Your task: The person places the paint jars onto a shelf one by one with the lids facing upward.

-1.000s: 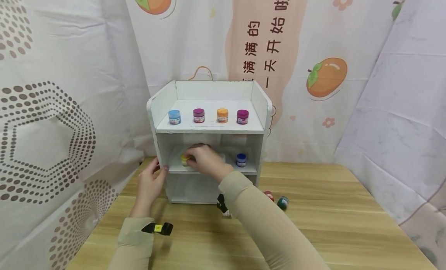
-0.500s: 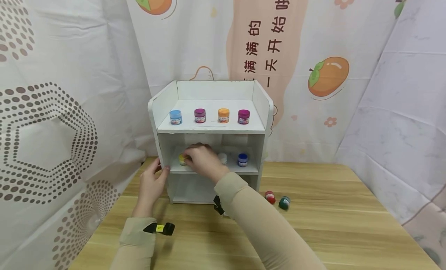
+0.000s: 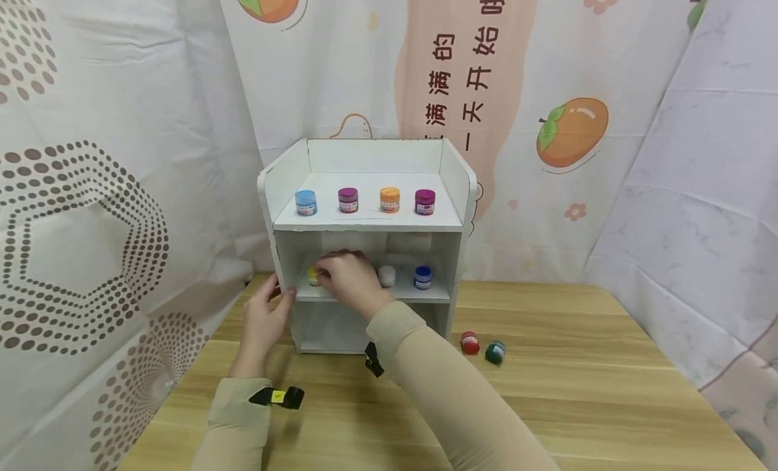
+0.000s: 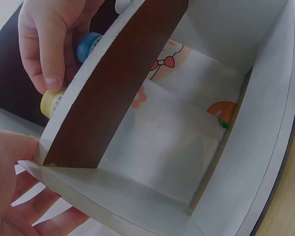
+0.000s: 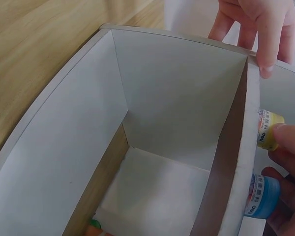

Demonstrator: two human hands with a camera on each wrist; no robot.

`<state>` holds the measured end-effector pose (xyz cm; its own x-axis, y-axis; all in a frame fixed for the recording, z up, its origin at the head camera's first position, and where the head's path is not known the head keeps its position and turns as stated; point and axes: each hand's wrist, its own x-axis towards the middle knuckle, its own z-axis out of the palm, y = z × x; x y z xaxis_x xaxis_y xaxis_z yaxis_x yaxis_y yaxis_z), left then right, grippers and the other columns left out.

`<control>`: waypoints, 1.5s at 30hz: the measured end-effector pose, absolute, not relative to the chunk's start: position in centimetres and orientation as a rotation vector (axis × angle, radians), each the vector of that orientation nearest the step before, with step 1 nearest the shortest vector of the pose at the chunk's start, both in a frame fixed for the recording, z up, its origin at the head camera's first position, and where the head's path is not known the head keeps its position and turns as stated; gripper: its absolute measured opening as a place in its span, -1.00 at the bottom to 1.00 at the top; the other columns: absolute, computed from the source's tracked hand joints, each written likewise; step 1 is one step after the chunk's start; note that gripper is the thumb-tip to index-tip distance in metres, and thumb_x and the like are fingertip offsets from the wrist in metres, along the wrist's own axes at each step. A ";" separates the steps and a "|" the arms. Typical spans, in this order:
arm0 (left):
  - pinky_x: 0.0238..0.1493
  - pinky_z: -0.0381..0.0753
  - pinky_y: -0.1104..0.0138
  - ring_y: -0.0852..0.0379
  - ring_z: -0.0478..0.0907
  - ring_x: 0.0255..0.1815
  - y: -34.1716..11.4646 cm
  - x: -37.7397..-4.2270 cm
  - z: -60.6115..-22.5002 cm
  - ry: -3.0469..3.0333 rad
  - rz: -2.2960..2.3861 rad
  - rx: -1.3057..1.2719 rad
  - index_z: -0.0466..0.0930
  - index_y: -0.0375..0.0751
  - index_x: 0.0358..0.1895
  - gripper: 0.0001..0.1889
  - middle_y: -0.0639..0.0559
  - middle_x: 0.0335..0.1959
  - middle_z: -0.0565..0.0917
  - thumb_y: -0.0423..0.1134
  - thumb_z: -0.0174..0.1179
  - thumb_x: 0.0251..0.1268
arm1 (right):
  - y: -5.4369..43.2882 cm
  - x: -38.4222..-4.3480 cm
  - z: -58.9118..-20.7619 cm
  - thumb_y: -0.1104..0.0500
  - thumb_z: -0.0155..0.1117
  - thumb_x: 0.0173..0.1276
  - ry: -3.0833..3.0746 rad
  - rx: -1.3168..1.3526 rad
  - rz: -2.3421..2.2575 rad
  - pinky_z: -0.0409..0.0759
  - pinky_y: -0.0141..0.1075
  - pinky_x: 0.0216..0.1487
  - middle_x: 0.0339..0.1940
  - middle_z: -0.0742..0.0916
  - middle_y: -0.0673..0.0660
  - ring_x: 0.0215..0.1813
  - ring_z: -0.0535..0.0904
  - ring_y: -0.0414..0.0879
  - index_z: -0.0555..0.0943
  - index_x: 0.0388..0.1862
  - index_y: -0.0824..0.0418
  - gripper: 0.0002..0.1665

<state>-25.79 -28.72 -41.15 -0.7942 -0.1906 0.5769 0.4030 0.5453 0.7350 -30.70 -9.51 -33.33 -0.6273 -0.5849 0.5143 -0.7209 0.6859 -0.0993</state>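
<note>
On the middle level of a white shelf unit [image 3: 371, 228], my right hand [image 3: 355, 280] pinches a small yellow paint jar [image 3: 313, 276] near the left wall, thumb at its lid. Right beside it stands a light blue paint jar [image 5: 263, 196], close to my other curled fingers and hidden behind the hand in the head view. Further right on that level are a white jar [image 3: 386, 276] and a dark blue jar [image 3: 423, 278]. My left hand [image 3: 264, 320] holds the unit's left side panel, thumb on the front edge and fingers along the outside.
Along the top level stand light blue [image 3: 306, 203], purple [image 3: 348, 200], orange [image 3: 390, 200] and magenta [image 3: 425, 202] jars. A red jar [image 3: 470, 342] and a dark green jar [image 3: 495, 353] lie on the wooden table [image 3: 577, 390], right of the unit. Printed curtains hang behind.
My right hand has slid the yellow jar a little left along the middle level, uncovering the white jar. My left hand keeps its hold on the side panel.
</note>
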 end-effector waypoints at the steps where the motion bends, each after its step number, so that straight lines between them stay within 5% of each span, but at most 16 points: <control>1: -0.05 0.71 -0.14 -0.32 0.59 0.18 -28.7 -25.8 -41.2 -2.163 -1.246 -0.170 0.50 -0.25 0.39 -0.53 -0.31 0.22 0.60 -0.25 0.22 0.48 | -9.5 -30.7 -33.4 0.06 0.38 0.45 -2.452 1.013 0.416 0.60 -0.25 0.17 -0.09 0.80 -0.12 -0.01 0.70 -0.22 0.79 0.01 -0.01 -0.80; 10: -0.05 0.71 -0.14 -0.32 0.59 0.18 -28.8 -25.7 -41.4 -2.179 -1.240 -0.151 0.49 -0.24 0.40 -0.53 -0.31 0.22 0.61 -0.23 0.23 0.49 | -7.5 -30.3 -33.3 0.13 0.43 0.41 -2.354 1.080 0.583 0.57 -0.24 0.27 0.17 0.72 0.01 0.21 0.62 -0.11 0.68 0.21 0.06 -0.60; 30: -0.07 0.71 -0.14 -0.34 0.60 0.17 -28.7 -25.9 -41.2 -2.166 -1.220 -0.171 0.49 -0.27 0.40 -0.52 -0.33 0.22 0.60 -0.27 0.23 0.47 | 4.4 -25.3 -35.8 0.33 0.50 0.26 -1.919 1.363 0.920 0.62 -0.26 0.21 0.09 0.72 0.14 0.16 0.65 -0.03 0.69 0.08 0.23 -0.60; 45: -0.05 0.70 -0.11 -0.30 0.61 0.16 -28.5 -25.9 -41.2 -2.157 -1.234 -0.153 0.48 -0.28 0.40 -0.52 -0.33 0.20 0.61 -0.30 0.23 0.47 | 14.5 -25.2 -35.6 0.49 0.51 0.12 -1.981 1.133 1.019 0.68 -0.30 0.05 0.06 0.75 0.17 0.07 0.67 0.00 0.70 0.06 0.29 -0.52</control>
